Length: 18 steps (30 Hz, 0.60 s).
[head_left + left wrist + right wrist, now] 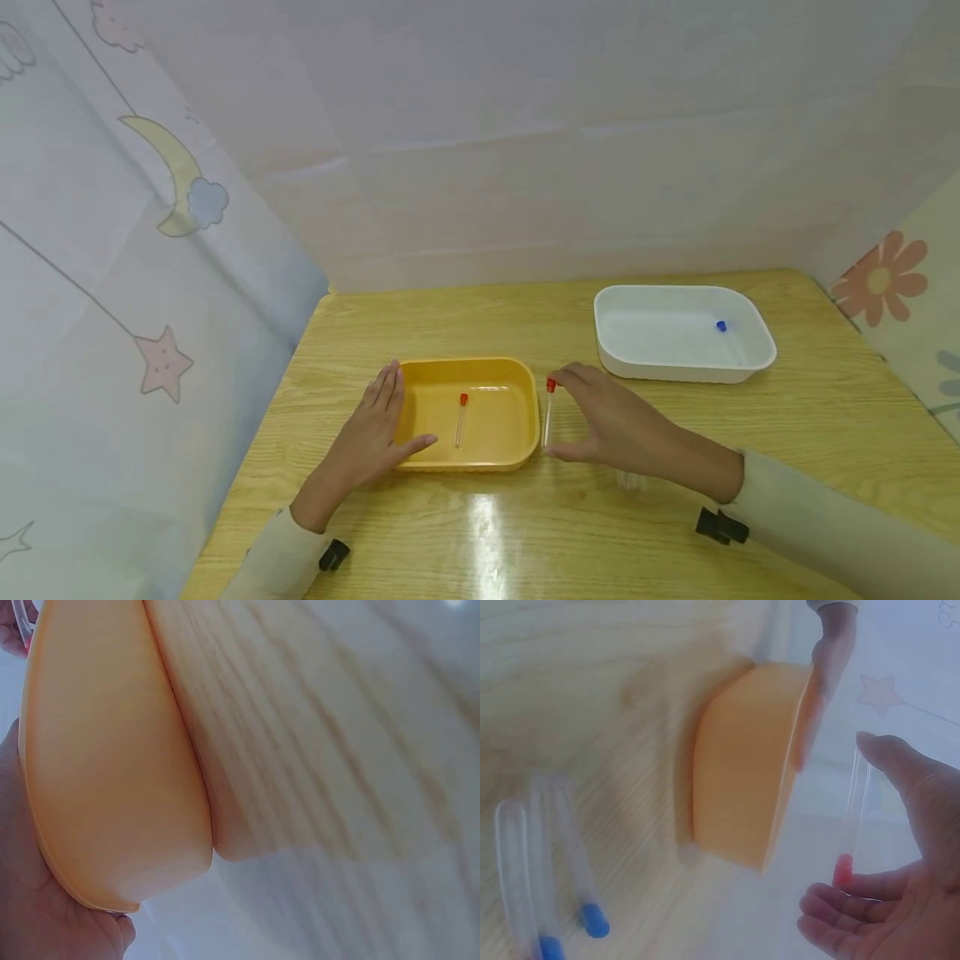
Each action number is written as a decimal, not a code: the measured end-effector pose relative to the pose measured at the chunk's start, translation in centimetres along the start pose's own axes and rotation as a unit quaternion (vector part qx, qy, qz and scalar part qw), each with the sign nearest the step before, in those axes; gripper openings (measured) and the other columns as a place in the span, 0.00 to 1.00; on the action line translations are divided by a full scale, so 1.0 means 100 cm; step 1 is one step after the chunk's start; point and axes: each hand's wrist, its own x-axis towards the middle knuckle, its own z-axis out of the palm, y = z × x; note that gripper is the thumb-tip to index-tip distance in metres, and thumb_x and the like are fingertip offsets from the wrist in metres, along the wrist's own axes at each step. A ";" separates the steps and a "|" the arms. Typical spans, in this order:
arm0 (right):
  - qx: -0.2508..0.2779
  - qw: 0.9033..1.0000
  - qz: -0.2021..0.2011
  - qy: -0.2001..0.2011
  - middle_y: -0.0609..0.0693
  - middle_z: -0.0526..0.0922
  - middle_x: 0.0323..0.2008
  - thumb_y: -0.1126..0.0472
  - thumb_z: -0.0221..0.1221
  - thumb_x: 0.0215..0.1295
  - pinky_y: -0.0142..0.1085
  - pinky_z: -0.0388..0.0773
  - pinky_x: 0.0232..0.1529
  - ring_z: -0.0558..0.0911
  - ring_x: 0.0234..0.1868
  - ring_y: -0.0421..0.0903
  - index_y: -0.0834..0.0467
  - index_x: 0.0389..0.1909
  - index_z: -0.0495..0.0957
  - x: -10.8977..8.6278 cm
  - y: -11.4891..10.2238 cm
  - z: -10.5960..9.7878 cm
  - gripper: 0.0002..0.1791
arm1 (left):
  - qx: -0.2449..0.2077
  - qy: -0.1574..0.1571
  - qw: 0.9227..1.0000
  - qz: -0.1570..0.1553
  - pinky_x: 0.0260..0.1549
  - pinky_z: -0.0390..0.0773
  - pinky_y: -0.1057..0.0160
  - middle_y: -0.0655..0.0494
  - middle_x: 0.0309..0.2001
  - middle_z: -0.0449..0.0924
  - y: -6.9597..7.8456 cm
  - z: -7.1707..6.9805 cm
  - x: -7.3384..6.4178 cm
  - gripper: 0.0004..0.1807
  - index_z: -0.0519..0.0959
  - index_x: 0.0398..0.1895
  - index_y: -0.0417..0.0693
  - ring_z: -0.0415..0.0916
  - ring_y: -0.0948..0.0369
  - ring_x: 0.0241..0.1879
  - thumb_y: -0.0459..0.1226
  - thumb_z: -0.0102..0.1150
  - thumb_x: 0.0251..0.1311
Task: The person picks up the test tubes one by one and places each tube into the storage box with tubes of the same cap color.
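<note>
My right hand (622, 421) pinches a clear test tube (855, 799) with a red cap. The thumb presses its round bottom and a finger touches the cap. It hangs just right of a yellow tray (465, 463), cap away from me in the head view. Inside that tray lies another red-capped test tube (461, 423). My left hand (367, 437) rests on the tray's left rim, fingers straight and thumb stretched along the near edge. In the right wrist view, blue-capped test tubes (577, 862) lie on the table; the right forearm mostly hides them from the head view.
A white tray (675, 372) stands at the back right, with a small blue cap-like piece (722, 326) in it. The wooden table (420, 533) meets a white cloth wall (480, 208) behind and a patterned cloth (97, 275) on the left.
</note>
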 end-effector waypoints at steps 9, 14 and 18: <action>-0.001 1.000 -0.008 -0.003 0.58 0.75 0.62 0.33 0.72 0.52 0.51 0.78 0.58 0.77 0.61 0.56 0.65 0.67 0.70 0.013 -0.002 0.000 0.52 | 0.001 -0.005 1.000 -0.002 0.75 0.44 0.43 0.42 0.82 0.27 -0.001 0.001 0.001 0.61 0.36 0.80 0.33 0.29 0.48 0.81 0.68 0.50 0.66; 0.004 1.000 0.007 -0.026 0.61 0.73 0.65 0.32 0.71 0.53 0.54 0.77 0.59 0.74 0.65 0.59 0.65 0.70 0.68 0.019 -0.005 0.001 0.54 | 0.005 -0.006 1.000 -0.003 0.75 0.44 0.44 0.42 0.82 0.27 -0.002 0.002 0.002 0.61 0.36 0.80 0.33 0.28 0.48 0.81 0.69 0.49 0.66; 0.007 0.999 0.000 -0.032 0.62 0.72 0.66 0.32 0.70 0.54 0.54 0.76 0.60 0.74 0.66 0.60 0.65 0.70 0.68 0.024 -0.009 0.003 0.54 | 0.009 -0.003 1.000 0.000 0.76 0.44 0.44 0.41 0.82 0.29 -0.001 0.002 0.002 0.61 0.37 0.80 0.31 0.29 0.48 0.81 0.69 0.49 0.66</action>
